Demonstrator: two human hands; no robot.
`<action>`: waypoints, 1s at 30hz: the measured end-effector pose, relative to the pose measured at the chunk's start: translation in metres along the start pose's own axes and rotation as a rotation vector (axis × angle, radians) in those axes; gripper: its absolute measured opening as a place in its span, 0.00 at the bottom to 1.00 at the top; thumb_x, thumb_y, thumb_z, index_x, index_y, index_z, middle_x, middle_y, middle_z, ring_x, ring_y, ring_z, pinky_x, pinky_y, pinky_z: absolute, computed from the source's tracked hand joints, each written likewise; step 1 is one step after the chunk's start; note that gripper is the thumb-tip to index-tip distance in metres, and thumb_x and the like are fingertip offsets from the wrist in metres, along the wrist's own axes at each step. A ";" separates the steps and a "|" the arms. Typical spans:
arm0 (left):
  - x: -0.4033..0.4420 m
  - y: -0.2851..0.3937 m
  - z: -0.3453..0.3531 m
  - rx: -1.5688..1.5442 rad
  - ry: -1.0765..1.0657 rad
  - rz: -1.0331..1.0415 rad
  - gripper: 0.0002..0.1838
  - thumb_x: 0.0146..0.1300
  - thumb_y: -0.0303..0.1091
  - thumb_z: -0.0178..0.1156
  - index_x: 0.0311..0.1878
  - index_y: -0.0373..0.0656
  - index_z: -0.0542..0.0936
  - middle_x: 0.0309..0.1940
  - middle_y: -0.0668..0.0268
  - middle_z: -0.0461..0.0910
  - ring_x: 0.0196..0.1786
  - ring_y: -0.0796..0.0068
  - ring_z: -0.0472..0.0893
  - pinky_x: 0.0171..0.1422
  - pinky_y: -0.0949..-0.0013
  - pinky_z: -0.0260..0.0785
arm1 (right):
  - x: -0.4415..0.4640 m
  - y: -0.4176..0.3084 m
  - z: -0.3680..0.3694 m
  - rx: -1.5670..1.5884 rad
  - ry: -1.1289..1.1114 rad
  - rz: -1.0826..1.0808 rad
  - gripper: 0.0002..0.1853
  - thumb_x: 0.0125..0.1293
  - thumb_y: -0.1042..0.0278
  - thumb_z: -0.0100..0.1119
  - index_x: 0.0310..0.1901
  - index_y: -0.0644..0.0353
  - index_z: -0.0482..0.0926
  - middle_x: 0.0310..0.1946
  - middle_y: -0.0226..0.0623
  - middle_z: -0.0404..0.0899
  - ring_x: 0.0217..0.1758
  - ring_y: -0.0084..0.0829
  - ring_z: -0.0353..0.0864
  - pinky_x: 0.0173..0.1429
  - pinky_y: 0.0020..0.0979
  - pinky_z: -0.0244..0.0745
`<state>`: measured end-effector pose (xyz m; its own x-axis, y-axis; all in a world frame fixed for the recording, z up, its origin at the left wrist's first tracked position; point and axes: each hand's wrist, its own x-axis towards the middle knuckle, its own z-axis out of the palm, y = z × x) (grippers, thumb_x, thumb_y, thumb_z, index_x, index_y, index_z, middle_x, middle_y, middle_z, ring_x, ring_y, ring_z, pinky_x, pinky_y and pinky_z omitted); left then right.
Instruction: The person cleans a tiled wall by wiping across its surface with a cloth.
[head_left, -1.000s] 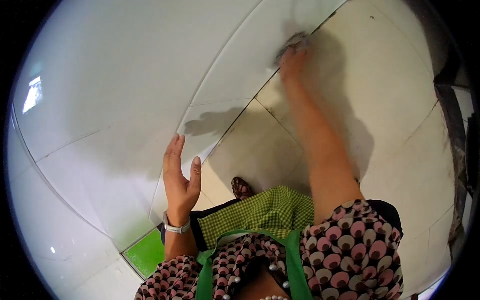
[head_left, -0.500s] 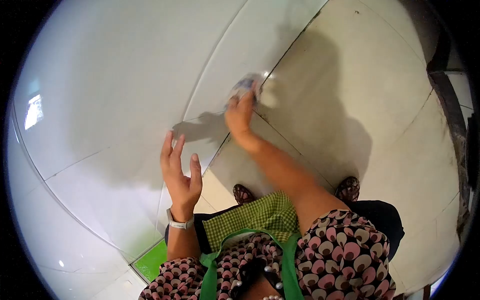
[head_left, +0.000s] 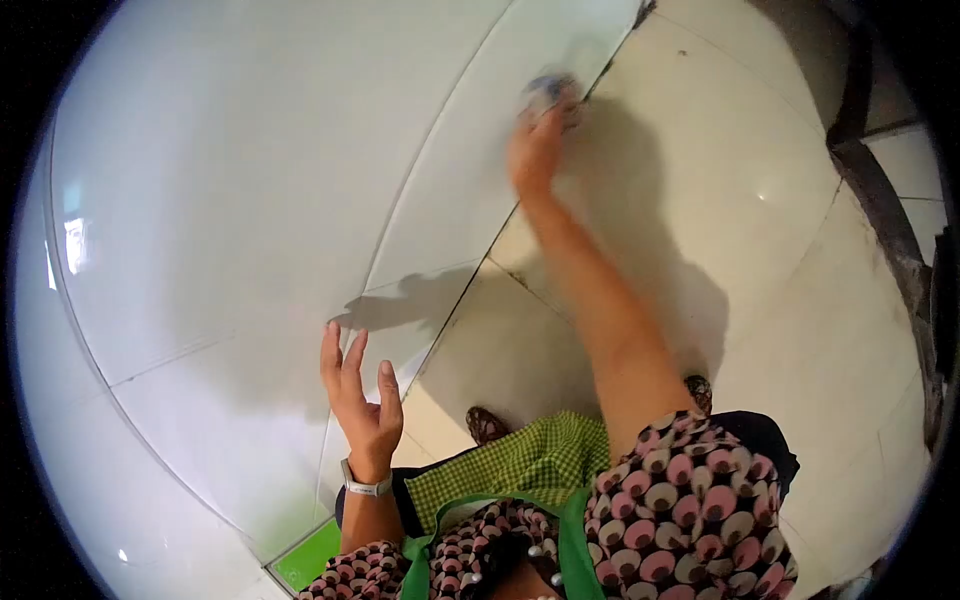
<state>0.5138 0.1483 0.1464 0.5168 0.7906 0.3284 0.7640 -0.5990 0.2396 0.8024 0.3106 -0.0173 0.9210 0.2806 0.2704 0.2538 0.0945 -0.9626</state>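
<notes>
My right hand (head_left: 535, 155) is closed around a crumpled whitish-blue cloth (head_left: 552, 90), blurred by motion. It presses the cloth low on the glossy white tiled wall (head_left: 290, 170), just beside the dark seam where the wall meets the floor. Part of the cloth is covered by the fingers. My left hand (head_left: 363, 410) is held up in front of the wall with fingers apart and nothing in it. A pale band circles the left wrist.
Cream floor tiles (head_left: 740, 240) with dark joints spread to the right. A dark, rough-edged strip (head_left: 885, 220) runs along the far right. One shoe (head_left: 487, 425) shows beside the checked apron (head_left: 520, 465). A green patch (head_left: 310, 558) lies at lower left.
My right hand has slid the cloth up and to the right along the base of the wall, the arm stretching further out. My left hand stays open and sits lower in view.
</notes>
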 end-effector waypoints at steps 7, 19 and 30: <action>0.002 0.004 -0.005 0.066 -0.002 0.087 0.19 0.63 0.27 0.54 0.58 0.36 0.72 0.67 0.48 0.57 0.71 0.50 0.56 0.71 0.53 0.50 | -0.109 -0.077 -0.011 0.186 -0.283 0.052 0.37 0.64 0.71 0.47 0.69 0.71 0.40 0.70 0.56 0.45 0.73 0.54 0.44 0.75 0.45 0.38; -0.013 -0.002 -0.002 0.013 0.041 0.095 0.19 0.59 0.24 0.56 0.56 0.36 0.73 0.66 0.46 0.59 0.70 0.48 0.58 0.70 0.54 0.53 | 0.062 0.035 -0.014 0.135 -0.111 0.194 0.34 0.68 0.64 0.41 0.67 0.78 0.42 0.66 0.66 0.51 0.71 0.54 0.51 0.74 0.41 0.43; 0.007 0.021 0.018 -0.065 0.016 0.100 0.20 0.59 0.24 0.56 0.56 0.37 0.73 0.66 0.46 0.59 0.69 0.49 0.60 0.69 0.55 0.54 | -0.182 -0.050 -0.010 0.375 -0.270 0.287 0.37 0.64 0.75 0.41 0.69 0.71 0.34 0.70 0.63 0.36 0.74 0.55 0.38 0.76 0.45 0.34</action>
<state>0.5402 0.1439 0.1371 0.5826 0.7244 0.3685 0.6818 -0.6824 0.2637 0.6250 0.2455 -0.0188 0.8164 0.5761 0.0397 -0.1651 0.2987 -0.9399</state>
